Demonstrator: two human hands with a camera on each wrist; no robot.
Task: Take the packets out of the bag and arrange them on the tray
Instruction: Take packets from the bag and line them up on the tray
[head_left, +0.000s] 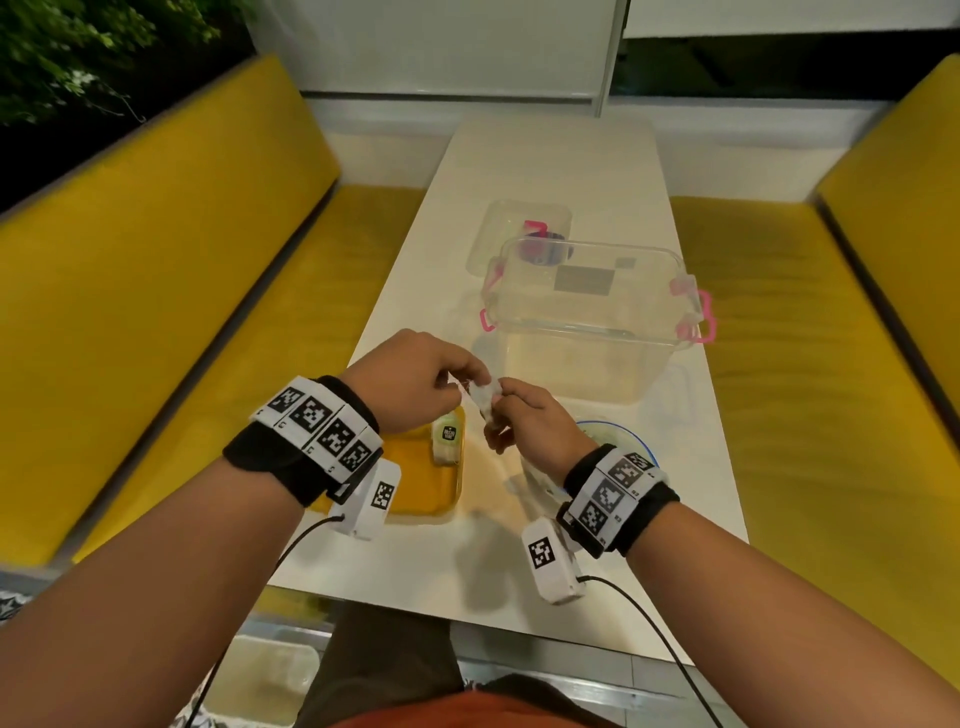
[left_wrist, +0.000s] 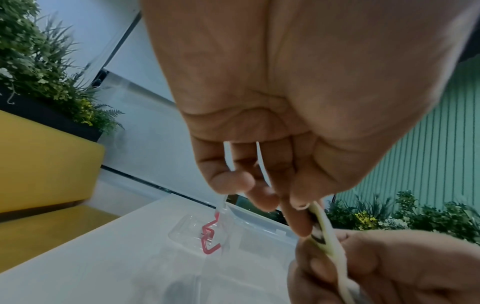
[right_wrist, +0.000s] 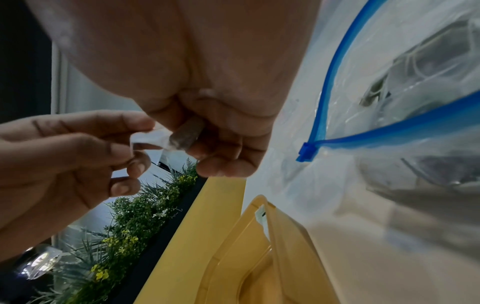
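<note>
Fingers: a small clear plastic packet (head_left: 485, 399) is pinched at opposite ends by the left hand (head_left: 415, 382) and right hand (head_left: 535, 421), above the worktop's near edge. Yellow plastic tray (head_left: 421, 493): near-left; one green-labelled packet (head_left: 448, 439) already laid. Blue-zipped clear bag (right_wrist: 389, 102): near-right. Advised: packet to be laid flat just beside the first, edges aligned.

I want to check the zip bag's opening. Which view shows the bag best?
The right wrist view: the clear bag fills its right side, blue zip strips parted. The head view shows only a sliver behind the right hand. The left wrist view shows none.
</note>
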